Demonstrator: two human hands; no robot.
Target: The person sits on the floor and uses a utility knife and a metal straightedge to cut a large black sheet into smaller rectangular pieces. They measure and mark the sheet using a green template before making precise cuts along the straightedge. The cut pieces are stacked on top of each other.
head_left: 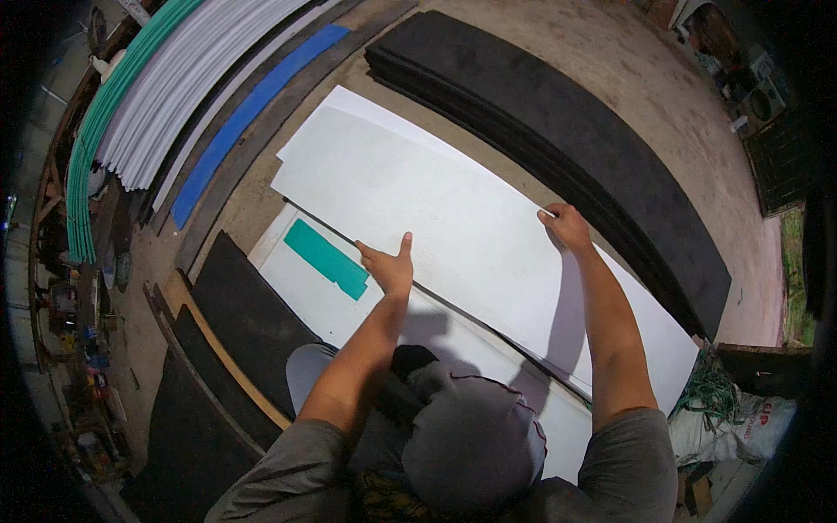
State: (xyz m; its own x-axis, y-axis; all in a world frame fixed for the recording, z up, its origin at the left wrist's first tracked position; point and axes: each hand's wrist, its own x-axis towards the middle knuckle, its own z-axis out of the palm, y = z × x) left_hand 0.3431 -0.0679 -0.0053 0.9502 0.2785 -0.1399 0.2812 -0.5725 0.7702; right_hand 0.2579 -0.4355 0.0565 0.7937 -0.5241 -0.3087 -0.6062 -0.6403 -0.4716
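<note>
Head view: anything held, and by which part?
White sheet, apparently pinched at its far long edge by the right hand. Left hand is spread at the near long edge; whether it grips cannot be told.

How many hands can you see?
2: the left hand at the near edge of the white sheet, the right hand at its far edge.
</note>
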